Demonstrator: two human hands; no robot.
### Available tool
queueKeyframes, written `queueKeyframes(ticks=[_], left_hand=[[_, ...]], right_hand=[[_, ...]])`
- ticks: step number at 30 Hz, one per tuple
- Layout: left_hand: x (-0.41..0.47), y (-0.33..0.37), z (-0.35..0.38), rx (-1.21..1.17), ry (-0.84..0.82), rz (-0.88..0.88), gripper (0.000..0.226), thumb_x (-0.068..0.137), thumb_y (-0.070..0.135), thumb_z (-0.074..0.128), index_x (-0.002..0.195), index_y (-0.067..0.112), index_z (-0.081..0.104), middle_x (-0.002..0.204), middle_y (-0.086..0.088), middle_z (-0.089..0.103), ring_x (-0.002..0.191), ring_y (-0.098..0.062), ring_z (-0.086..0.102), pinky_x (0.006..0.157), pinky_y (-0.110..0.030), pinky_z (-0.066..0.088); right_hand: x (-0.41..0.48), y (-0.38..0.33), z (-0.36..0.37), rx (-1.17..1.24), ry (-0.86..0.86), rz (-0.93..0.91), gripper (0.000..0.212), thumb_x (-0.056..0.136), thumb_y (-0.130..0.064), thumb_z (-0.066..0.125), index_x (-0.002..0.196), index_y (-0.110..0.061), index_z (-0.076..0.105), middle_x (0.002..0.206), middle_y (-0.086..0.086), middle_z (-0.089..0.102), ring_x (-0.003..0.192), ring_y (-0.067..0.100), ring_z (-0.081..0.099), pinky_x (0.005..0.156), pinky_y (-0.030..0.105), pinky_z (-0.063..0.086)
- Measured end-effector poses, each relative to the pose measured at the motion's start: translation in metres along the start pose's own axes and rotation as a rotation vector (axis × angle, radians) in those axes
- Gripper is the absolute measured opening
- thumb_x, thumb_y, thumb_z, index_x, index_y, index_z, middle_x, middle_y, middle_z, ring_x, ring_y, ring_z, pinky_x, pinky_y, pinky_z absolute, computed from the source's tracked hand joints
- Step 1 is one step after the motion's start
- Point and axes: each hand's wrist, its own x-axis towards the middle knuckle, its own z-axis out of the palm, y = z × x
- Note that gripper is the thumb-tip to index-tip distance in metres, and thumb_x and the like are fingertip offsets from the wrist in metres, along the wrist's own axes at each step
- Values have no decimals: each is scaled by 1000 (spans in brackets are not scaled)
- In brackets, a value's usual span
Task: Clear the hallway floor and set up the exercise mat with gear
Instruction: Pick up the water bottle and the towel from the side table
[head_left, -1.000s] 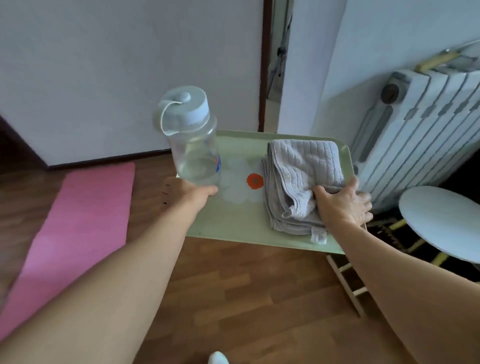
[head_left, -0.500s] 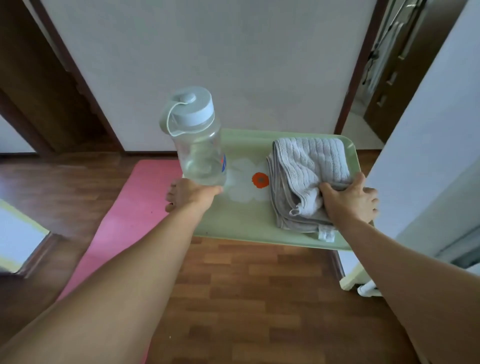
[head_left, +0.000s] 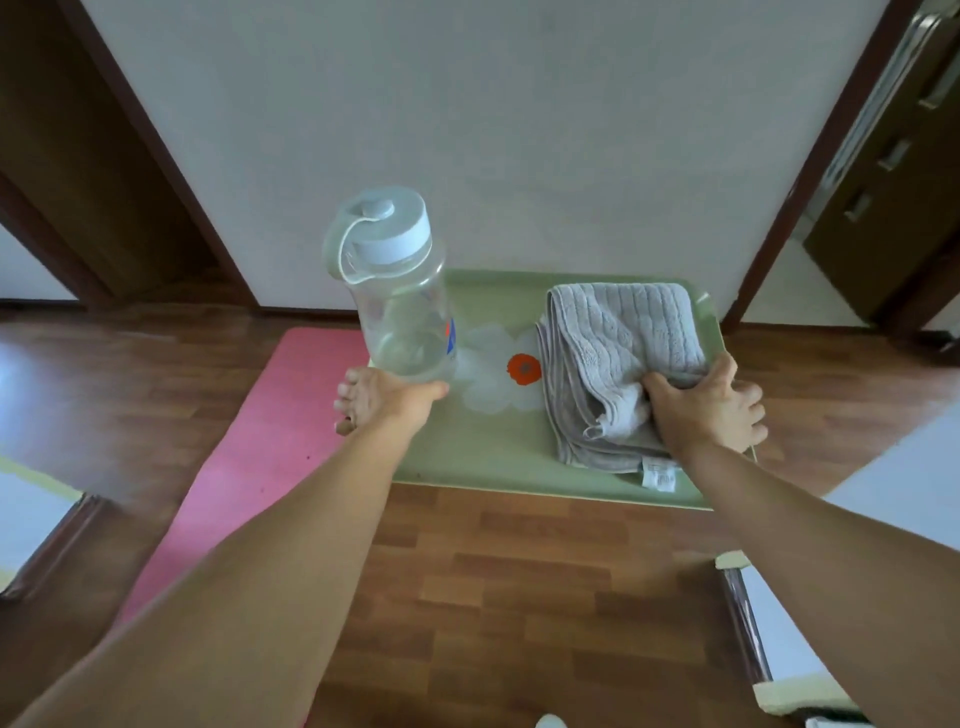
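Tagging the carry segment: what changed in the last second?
The person turned left with the tray: the radiator and stool have left view, and the mat now lies ahead, below the tray's left end. Nothing taken or let go. The left hand and right hand keep their grip on the tray edges; bottle and towel sit as before.

A pale green tray with a flower print is held level by the left hand and right hand at its side edges. A clear bottle with a pale lid stands on its left part, tilted slightly left. A folded grey towel lies on the right part, under the right thumb. A pink mat lies flat on the floor.
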Motion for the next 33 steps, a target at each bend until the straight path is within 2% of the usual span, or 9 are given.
queueKeyframes(ticks=[3,9,16,19,24,28,33], left_hand=[[45,19,20,-23,-11,-19,120,54,48,85,140,-5,20,142,-18,33,132,-33,31,103,-43,27],[136,51,40,-44,-14,-5,118,51,51,85,137,-4,26,138,-17,37,127,-33,34,99,-43,30],[253,55,68,18,-40,-7,120,56,48,84,142,-4,19,145,-19,30,135,-35,27,107,-46,24],[302,45,90,34,-47,-2,116,55,50,84,138,-4,23,142,-18,34,132,-35,31,105,-44,26],[366,18,153,63,-49,-4,111,54,50,83,134,-2,28,140,-17,37,130,-33,34,103,-43,28],[413,-29,243,54,-74,-23,115,56,49,82,140,-2,22,147,-17,30,135,-33,27,106,-44,25],[461,-107,356,56,-89,-48,115,59,48,82,141,-5,21,145,-18,30,135,-35,28,106,-45,27]], right_hand=[[38,-31,28,-26,-16,-16,78,68,-57,56,133,-21,33,125,22,43,118,40,39,100,49,26],[84,-95,88,-43,-37,-20,77,69,-58,56,133,-21,33,125,22,42,118,39,38,100,48,26],[104,-143,184,-58,-48,49,73,68,-59,54,128,-21,36,123,21,43,114,39,40,98,47,27],[112,-155,233,-73,-52,73,72,68,-59,54,126,-20,37,123,20,44,114,39,41,98,48,28],[133,-146,323,-85,-55,91,68,70,-57,55,125,-22,36,124,21,43,113,39,40,98,47,28],[159,-109,420,-78,-44,56,64,70,-55,57,120,-22,36,122,21,43,112,39,40,97,47,28],[180,-43,542,-132,-63,51,74,69,-56,57,129,-21,32,125,21,42,113,38,40,98,47,27]])
